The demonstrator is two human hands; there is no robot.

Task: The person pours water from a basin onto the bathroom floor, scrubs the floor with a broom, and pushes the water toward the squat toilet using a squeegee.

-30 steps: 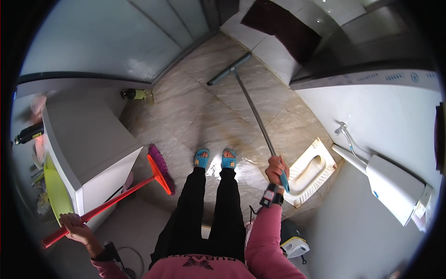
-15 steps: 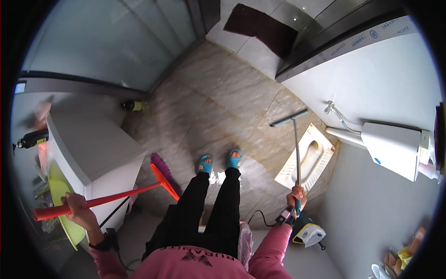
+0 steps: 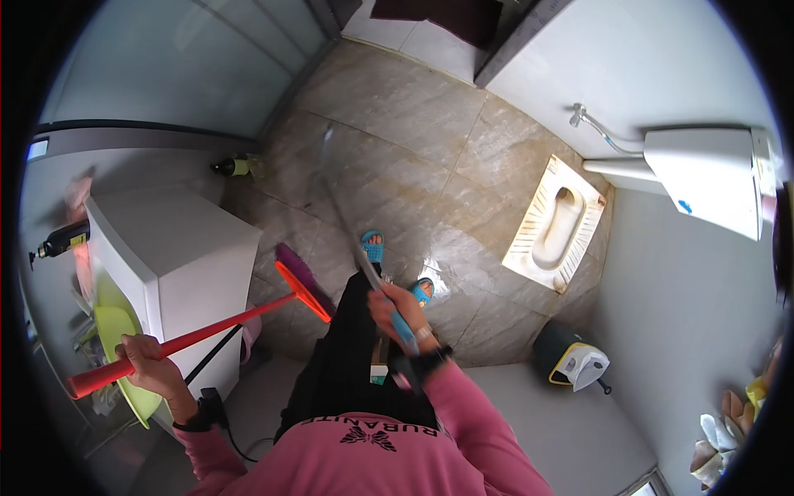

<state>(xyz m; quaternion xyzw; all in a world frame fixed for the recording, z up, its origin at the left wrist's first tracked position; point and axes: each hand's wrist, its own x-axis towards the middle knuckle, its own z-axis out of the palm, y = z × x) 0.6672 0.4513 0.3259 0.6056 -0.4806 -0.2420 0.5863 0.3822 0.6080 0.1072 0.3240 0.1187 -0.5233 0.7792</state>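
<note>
My left hand (image 3: pixel 153 368) is wrapped around the upper end of a red broom (image 3: pixel 223 325). The broom slants down to the right, and its purple bristles (image 3: pixel 295 263) rest near the floor beside the white cabinet. In my right hand (image 3: pixel 397 310) is the blue-and-grey handle of a floor squeegee (image 3: pixel 343 211), held across in front of my legs. Its far end points toward the glass door and is smeared by motion, so I cannot tell whether the blade touches the tiles. My blue slippers (image 3: pixel 373 247) stand on the wet-looking floor.
A squat toilet (image 3: pixel 523 255) lies in the floor at right, below a wall-mounted cistern (image 3: pixel 703 174). A dark bin (image 3: pixel 558 351) stands at lower right. On the left are the white cabinet (image 3: pixel 178 236), a green basin (image 3: pixel 124 326) and a bottle (image 3: pixel 236 167) on the floor.
My right hand has swung the squeegee leftward, from beside the squat toilet to in front of my legs. My left hand still holds the broom. My right foot has moved back.
</note>
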